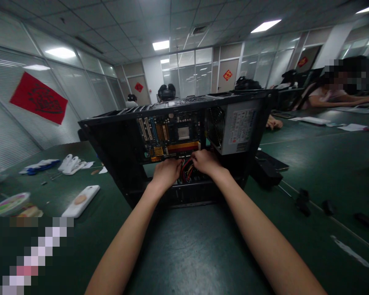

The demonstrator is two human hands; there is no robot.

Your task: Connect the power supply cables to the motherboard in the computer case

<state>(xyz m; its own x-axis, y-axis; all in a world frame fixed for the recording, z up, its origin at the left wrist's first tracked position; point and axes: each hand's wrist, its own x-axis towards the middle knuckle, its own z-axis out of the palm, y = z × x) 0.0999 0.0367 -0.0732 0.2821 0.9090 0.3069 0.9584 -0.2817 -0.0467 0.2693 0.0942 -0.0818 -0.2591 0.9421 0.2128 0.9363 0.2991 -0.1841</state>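
Note:
An open black computer case (pixel 117 135) lies on the dark green table (pixel 187 254) with its motherboard (pixel 169 137) facing me. A silver power supply (pixel 238 129) and a fan (pixel 215 126) sit at its right end. Both my hands reach inside, below the motherboard. My left hand (pixel 166 173) is curled with its fingers closed beside a bundle of red and black cables (pixel 187 170). My right hand (pixel 206 162) is also closed, its fingers pinched at the top of the same cables near the board's edge. What each finger grips is hidden.
On the left lie a white phone (pixel 81 200), white gloves (pixel 71 164), a blue-and-white glove (pixel 38 166) and a plate (pixel 7 204). Small black parts (pixel 303 201) lie at the right. A black panel (pixel 269 166) lies beside the case. Another person (pixel 341 92) sits at the far right.

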